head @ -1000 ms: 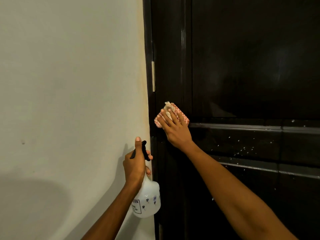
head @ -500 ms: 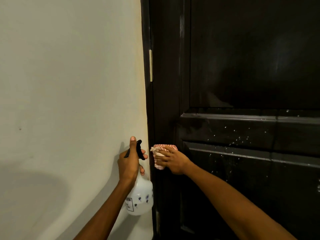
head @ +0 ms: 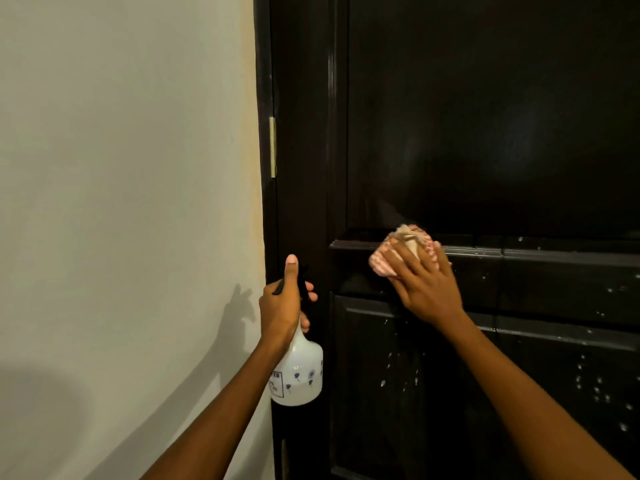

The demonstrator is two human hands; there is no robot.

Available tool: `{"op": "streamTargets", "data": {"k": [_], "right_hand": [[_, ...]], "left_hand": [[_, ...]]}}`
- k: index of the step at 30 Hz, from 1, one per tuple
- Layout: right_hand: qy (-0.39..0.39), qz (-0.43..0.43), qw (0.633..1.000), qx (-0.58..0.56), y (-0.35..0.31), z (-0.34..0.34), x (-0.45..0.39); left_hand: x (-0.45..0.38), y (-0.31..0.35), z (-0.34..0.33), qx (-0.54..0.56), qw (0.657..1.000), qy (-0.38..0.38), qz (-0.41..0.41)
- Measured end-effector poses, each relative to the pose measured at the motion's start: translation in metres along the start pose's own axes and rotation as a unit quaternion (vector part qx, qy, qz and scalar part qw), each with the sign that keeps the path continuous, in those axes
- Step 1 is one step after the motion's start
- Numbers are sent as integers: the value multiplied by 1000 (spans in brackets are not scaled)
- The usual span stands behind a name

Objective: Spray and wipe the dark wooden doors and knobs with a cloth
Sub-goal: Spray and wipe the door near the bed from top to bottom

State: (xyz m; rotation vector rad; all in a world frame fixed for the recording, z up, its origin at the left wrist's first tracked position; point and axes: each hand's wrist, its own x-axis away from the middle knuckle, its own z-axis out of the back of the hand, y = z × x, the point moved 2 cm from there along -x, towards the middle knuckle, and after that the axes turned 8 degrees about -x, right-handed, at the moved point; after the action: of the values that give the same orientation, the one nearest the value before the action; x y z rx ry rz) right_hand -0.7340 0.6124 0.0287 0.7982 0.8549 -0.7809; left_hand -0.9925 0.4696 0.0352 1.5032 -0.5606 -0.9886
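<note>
A dark wooden door [head: 485, 116] fills the right half of the view, with white spray droplets on its lower panels. My right hand [head: 424, 285] presses a bunched pink and white checked cloth [head: 382, 259] flat against the door's horizontal moulding. My left hand [head: 284, 303] grips the neck of a white spray bottle [head: 299, 375] with a black trigger, thumb raised, close to the door's hinge edge. No knob is in view.
A pale wall [head: 121, 202] covers the left half. The dark door frame [head: 263, 81] runs down beside it, with a brass hinge [head: 273, 147] at mid height.
My right hand has swept the cloth from the door's left stile, down near the bottle, then up and right onto the horizontal moulding. My left hand has kept the bottle nearly still.
</note>
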Motion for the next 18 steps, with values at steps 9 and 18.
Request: {"op": "streamTargets", "data": {"k": [9,18], "right_hand": [[-6,-48,997,-54,-48,-23,-23],[-56,87,993,-57,-76,-35,-64]], "left_hand": [[8,5,-9,0,1000,-12,-15],[12,4,1,-11,1000,5,-21]]}}
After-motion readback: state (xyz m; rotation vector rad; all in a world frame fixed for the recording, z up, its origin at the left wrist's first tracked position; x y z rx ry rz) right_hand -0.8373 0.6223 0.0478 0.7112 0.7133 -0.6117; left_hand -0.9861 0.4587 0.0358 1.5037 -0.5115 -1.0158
